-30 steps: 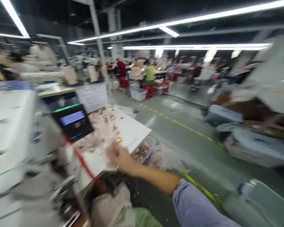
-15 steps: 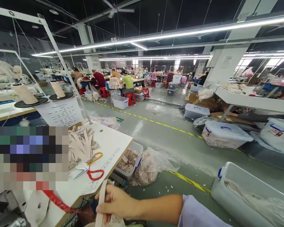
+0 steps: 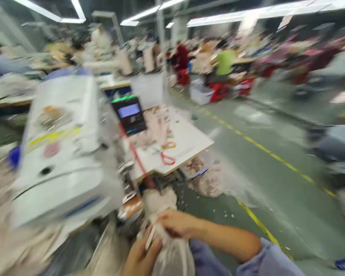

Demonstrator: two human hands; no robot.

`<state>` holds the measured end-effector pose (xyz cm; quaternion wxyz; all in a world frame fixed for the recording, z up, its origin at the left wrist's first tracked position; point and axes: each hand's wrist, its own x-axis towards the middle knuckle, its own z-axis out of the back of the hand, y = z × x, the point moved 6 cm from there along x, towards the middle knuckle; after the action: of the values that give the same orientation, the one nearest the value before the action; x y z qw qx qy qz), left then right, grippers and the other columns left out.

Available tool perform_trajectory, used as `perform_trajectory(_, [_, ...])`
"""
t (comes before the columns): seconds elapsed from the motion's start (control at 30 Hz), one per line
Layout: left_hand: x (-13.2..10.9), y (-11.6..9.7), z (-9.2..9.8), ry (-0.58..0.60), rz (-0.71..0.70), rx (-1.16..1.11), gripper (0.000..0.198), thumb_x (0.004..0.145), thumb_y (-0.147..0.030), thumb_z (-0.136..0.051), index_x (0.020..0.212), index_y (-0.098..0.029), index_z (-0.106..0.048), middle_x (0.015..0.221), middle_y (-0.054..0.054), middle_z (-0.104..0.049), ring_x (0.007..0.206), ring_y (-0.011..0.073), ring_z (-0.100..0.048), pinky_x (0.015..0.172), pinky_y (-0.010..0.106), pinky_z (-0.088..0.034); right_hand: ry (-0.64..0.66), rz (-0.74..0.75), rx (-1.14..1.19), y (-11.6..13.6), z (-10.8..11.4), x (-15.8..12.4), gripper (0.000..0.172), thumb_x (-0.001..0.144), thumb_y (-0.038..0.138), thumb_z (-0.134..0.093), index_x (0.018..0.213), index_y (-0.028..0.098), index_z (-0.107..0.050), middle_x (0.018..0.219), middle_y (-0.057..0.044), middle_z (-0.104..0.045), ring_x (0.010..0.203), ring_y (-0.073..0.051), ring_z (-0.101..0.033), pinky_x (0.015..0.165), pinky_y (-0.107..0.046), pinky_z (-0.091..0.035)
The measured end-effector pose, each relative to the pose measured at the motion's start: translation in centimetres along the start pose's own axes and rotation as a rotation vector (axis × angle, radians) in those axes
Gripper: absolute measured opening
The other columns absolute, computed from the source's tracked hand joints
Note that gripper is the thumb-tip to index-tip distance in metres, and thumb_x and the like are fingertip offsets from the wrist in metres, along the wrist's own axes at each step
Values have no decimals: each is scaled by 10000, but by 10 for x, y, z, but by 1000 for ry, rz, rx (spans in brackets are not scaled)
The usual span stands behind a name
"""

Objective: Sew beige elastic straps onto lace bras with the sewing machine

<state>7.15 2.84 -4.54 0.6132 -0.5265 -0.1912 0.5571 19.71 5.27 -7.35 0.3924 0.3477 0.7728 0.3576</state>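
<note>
Low in the view, my left hand [image 3: 143,253] is closed on a pale, thin fabric piece [image 3: 174,257], its fingers beside a narrow white strip. Just right of it, my right hand [image 3: 175,223] is closed on the same fabric, fingertips partly hidden in the folds. The fabric hangs down over my lap, and more of it bunches up above my hands. Left of my hands stands a white sewing machine [image 3: 66,153], blurred. Scissors [image 3: 168,153] with an orange and a red handle lie on the white table [image 3: 186,134].
A control panel with a lit screen [image 3: 129,113] stands beside pale fabric strips [image 3: 156,124]. A red band [image 3: 136,153] runs down across the table edge. Plastic bags [image 3: 212,180] lie on the floor to the right. Several people sit working farther back.
The view has swung left, bringing the sewing machine in. My left hand has come into view, and my right hand has gone from holding a pale strip to gripping the fabric beside it.
</note>
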Motion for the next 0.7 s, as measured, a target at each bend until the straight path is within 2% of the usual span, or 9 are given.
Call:
perform_trajectory(0.1, [-10, 6, 8, 89, 47, -209, 616, 778, -772, -511, 615, -178, -520, 583, -15, -472, 582, 133, -414, 552, 258, -349, 45, -144, 114, -13, -3, 11, 381, 781, 505, -759, 777, 140, -649, 608, 55, -550, 495, -43, -463, 474, -157, -392])
perform_trajectory(0.13, [-9, 7, 13, 86, 57, -259, 611, 783, -767, -510, 609, -182, -483, 572, -31, -413, 564, 114, -359, 532, 243, -301, -64, -140, 167, -10, 7, 14, 413, 680, 509, -832, 701, 148, -634, 549, 72, -507, 457, -30, -408, 435, -145, -335])
perform_trajectory(0.2, [-5, 9, 23, 61, 65, -315, 601, 780, -759, -522, 602, -192, -432, 566, -46, -358, 547, 97, -307, 513, 233, -255, -226, -65, 230, 5, 26, 18, 429, 542, 486, -910, 667, 164, -656, 577, 64, -549, 485, -29, -424, 465, -141, -359])
perform_trajectory(0.23, [-3, 9, 27, 53, 65, -326, 595, 782, -753, -525, 602, -196, -418, 563, -50, -346, 541, 93, -296, 507, 230, -243, -227, -60, 216, 12, 29, 18, 422, 517, 480, -921, 668, 168, -681, 630, 40, -599, 540, -45, -484, 522, -154, -412])
perform_trajectory(0.3, [-2, 9, 30, 61, 49, -325, 579, 798, -733, -523, 606, -197, -414, 559, -54, -336, 535, 90, -287, 501, 229, -232, -103, -76, 104, 25, 23, 17, 399, 542, 485, -911, 732, 178, -741, 825, -21, -691, 731, -102, -599, 702, -208, -490])
perform_trajectory(0.37, [0, 8, 31, 83, 17, -308, 557, 824, -702, -511, 611, -196, -417, 566, -56, -324, 535, 88, -274, 500, 229, -223, 73, -95, -69, 32, 7, 14, 391, 617, 510, -867, 819, 189, -774, 1010, -56, -709, 880, -155, -629, 810, -262, -494])
perform_trajectory(0.47, [2, 8, 32, 103, -8, -277, 521, 859, -647, -498, 609, -201, -400, 569, -62, -296, 525, 85, -246, 493, 228, -210, 214, -15, -308, 38, -18, 14, 371, 757, 539, -754, 890, 194, -783, 1030, -66, -713, 875, -180, -636, 790, -291, -492])
perform_trajectory(0.57, [2, 5, 37, 80, -39, -215, 490, 879, -571, -516, 581, -198, -409, 566, -56, -317, 524, 92, -282, 494, 226, -240, 198, 169, -534, 48, -32, 17, 376, 860, 529, -644, 876, 181, -786, 889, -66, -717, 818, -184, -631, 741, -286, -481])
perform_trajectory(0.7, [-6, -8, 45, -193, -240, -124, 381, 916, -454, -543, 677, -163, -602, 819, 53, -578, 771, 167, -533, 679, 257, -434, 113, 326, -554, 62, -38, 16, 311, 888, 466, -626, 844, 205, -789, 867, -63, -721, 807, -180, -634, 744, -284, -488])
